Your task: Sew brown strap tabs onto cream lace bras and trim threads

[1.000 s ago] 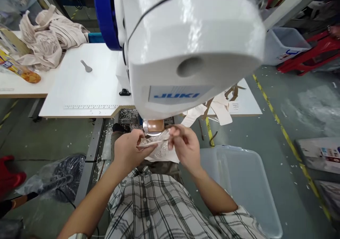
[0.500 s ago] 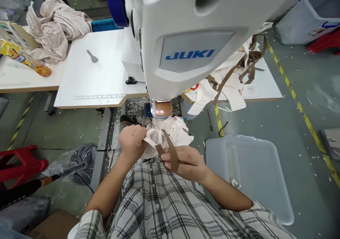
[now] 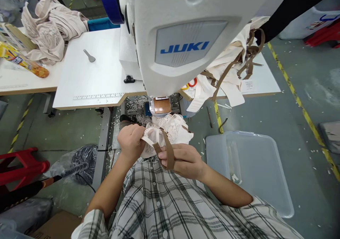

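Observation:
My left hand is closed in a fist on the edge of a cream lace garment, which hangs just in front of me below the sewing machine. A brown strap runs from the garment and loops over the fingers of my right hand, which is closed on it. Between the two hands a narrow cream band is stretched, joined to the strap's end. Directly behind the garment is the sewing head's brown plate with its clear guard. My left fingertips are hidden.
The white JUKI sewing machine overhangs the white table. Cream cloth with brown straps lies at right, beside scissors. A clear plastic bin stands on the floor at right; a red stool is at left.
Another person's dark sleeve has come into view at the upper right, by the cloth pile. The view has shifted slightly; my hands keep their hold on the garment and strap.

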Demonstrator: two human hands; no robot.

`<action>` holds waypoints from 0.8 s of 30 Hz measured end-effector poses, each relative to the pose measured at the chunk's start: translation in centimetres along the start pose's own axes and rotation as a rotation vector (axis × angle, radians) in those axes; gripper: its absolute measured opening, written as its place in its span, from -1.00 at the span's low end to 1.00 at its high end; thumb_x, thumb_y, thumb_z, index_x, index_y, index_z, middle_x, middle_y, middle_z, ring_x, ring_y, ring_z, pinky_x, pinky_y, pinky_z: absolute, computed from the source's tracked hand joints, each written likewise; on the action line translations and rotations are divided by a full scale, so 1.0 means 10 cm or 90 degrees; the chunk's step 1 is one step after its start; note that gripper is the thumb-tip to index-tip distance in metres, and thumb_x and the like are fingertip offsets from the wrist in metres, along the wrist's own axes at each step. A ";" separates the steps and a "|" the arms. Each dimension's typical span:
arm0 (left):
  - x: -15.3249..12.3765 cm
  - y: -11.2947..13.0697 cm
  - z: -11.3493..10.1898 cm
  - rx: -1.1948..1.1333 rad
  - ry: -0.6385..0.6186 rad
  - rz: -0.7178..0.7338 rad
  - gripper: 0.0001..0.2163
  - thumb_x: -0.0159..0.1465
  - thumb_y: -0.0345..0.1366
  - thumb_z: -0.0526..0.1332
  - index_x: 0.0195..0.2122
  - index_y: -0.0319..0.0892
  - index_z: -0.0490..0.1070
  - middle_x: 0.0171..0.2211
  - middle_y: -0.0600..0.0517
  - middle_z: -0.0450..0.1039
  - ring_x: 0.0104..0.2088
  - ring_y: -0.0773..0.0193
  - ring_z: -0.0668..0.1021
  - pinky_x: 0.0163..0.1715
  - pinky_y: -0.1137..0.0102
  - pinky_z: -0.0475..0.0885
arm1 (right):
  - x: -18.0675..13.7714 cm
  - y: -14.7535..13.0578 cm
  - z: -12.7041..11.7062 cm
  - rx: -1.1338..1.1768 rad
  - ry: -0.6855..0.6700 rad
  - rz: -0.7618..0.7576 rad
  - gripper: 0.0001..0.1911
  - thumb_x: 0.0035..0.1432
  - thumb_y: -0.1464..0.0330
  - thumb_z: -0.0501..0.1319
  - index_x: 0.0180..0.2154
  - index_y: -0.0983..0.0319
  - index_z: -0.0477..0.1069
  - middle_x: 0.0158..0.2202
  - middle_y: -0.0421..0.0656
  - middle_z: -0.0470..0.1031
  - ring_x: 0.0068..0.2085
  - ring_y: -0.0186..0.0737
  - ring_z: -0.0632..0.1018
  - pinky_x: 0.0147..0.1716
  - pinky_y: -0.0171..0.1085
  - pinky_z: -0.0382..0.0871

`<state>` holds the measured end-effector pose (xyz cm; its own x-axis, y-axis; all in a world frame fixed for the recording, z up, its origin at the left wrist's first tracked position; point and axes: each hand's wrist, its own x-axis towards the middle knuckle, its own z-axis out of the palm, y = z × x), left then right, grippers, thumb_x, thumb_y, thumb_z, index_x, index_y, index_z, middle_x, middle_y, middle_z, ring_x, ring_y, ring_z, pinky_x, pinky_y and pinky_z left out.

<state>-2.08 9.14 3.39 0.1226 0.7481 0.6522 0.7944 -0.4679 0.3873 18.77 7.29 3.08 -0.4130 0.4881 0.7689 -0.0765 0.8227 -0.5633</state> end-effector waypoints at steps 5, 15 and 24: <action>0.05 0.14 -0.15 -0.312 -0.260 -0.103 -0.80 0.37 -0.37 0.18 -0.01 -0.14 0.48 -0.28 -0.01 0.56 -0.33 0.31 0.53 -0.36 0.44 0.35 | 0.11 -0.06 -0.02 0.102 0.109 0.246 -0.81 0.32 0.46 0.23 -0.07 0.10 0.48 -0.13 -0.14 0.59 -0.13 -0.26 0.64 -0.15 -0.26 0.62; -0.05 0.29 -0.31 -0.665 -0.416 -0.575 -0.75 0.30 -0.09 0.32 -0.24 -0.19 0.61 -0.41 0.05 0.48 -0.42 0.37 0.42 -0.41 0.47 0.33 | 0.08 0.07 0.00 0.333 0.008 0.665 -0.60 0.27 0.03 0.26 -0.04 0.17 0.46 -0.10 -0.10 0.54 -0.12 -0.20 0.57 -0.16 -0.22 0.49; -0.10 0.30 -0.38 -0.615 -0.383 -0.595 -0.76 0.24 -0.10 0.37 -0.26 -0.18 0.61 -0.40 0.03 0.53 -0.42 0.32 0.48 -0.40 0.44 0.37 | 0.10 -0.01 0.15 0.299 0.027 0.650 -0.71 0.28 0.12 0.26 -0.11 0.19 0.46 -0.22 -0.16 0.48 -0.26 -0.30 0.50 -0.26 -0.30 0.43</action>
<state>-2.05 5.19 6.37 0.2149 0.9140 -0.3441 0.0559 0.3403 0.9387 17.00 7.23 3.42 -0.4475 0.8870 -0.1139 -0.0575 -0.1556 -0.9861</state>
